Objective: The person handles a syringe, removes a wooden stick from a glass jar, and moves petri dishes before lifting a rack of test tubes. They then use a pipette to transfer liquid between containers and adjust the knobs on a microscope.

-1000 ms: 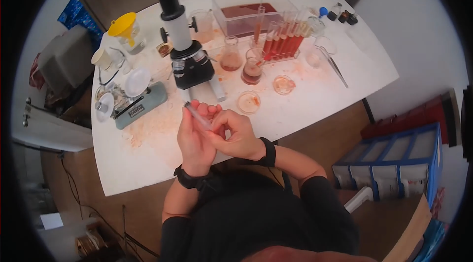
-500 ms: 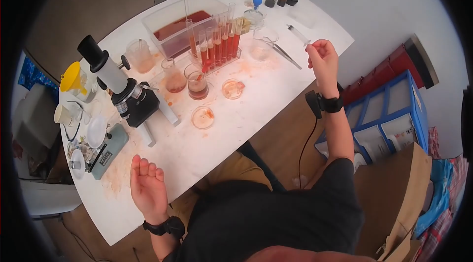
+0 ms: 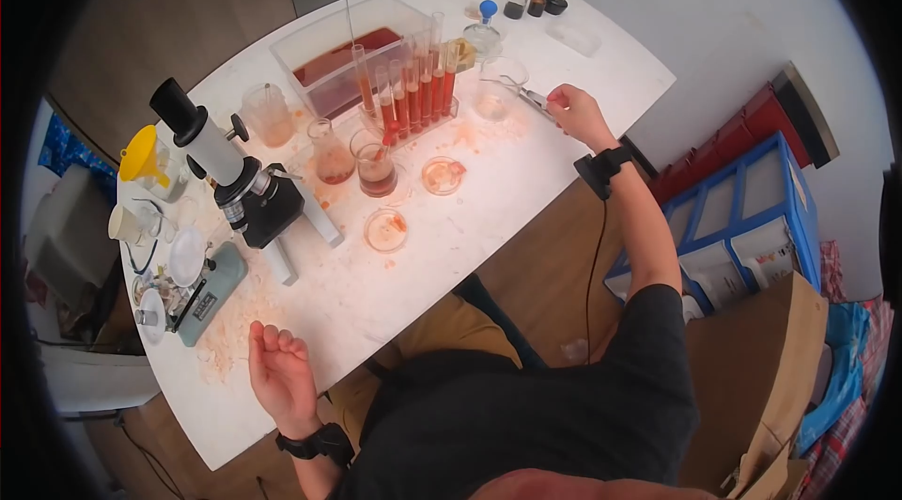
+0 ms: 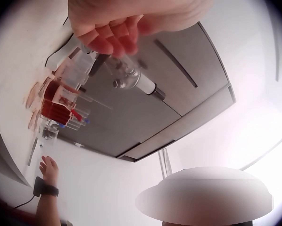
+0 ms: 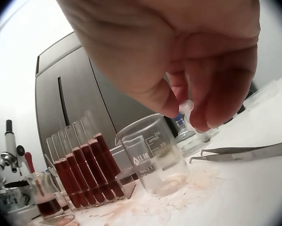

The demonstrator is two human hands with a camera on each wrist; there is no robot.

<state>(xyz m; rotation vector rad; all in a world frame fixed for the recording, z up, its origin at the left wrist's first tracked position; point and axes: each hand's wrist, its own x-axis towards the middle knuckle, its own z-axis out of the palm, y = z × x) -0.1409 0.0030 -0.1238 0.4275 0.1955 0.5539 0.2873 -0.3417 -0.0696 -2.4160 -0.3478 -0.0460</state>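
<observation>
My right hand (image 3: 575, 115) is over the table's right side, its fingertips pinching the flanged end of a clear plastic syringe (image 5: 187, 113). Much of the syringe is hidden behind the fingers in the right wrist view. Steel tweezers (image 5: 247, 154) lie on the table just beside that hand. A glass beaker (image 5: 155, 160) with volume marks stands close by, to the left of the tweezers. My left hand (image 3: 284, 376) is at the near left edge of the table, palm turned up, fingers loosely bent, holding nothing. A balance (image 3: 214, 293) is nearest to it.
A microscope (image 3: 246, 182) stands at the left. Red-filled test tubes (image 3: 425, 91) stand in a rack before a plastic tub (image 3: 315, 86). Between them are flasks (image 3: 331, 157) and petri dishes (image 3: 385, 230). Dark bottles (image 3: 537, 4) sit at the back right, a yellow funnel (image 3: 139, 157) far left.
Both hands were together on the syringe; they parted, the right carrying it to the table's right side, then lowering it left towards the tweezers. The left hand let go and stays near the left edge.
</observation>
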